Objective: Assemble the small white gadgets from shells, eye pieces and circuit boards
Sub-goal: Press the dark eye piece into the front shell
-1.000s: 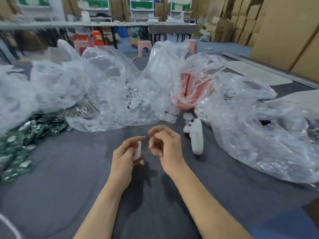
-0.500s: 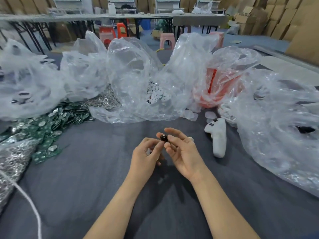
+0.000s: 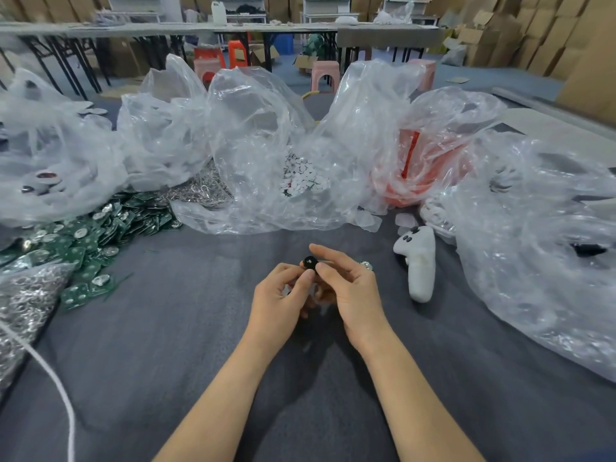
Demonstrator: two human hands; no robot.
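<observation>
Both hands meet above the grey cloth at the middle of the head view. My right hand (image 3: 350, 288) pinches a small black round eye piece (image 3: 309, 262) between thumb and forefinger. My left hand (image 3: 280, 300) curls beside it, its fingertip touching the black piece from the left; a white shell seen earlier is hidden inside its fingers. A finished white gadget (image 3: 418, 261) with dark eyes lies on the cloth to the right. Green circuit boards (image 3: 90, 235) are heaped at the left.
Crumpled clear plastic bags (image 3: 273, 155) ring the far side; one holds small white pieces (image 3: 301, 176), another an orange-red object (image 3: 420, 175). A large bag (image 3: 533, 248) covers the right. Shiny metal parts (image 3: 23, 305) and a white cord (image 3: 50, 378) lie at the left.
The white shell seen in my left hand a second ago is now hidden. My right hand has brought a black eye piece up to my left fingertips, and the hands have closed together.
</observation>
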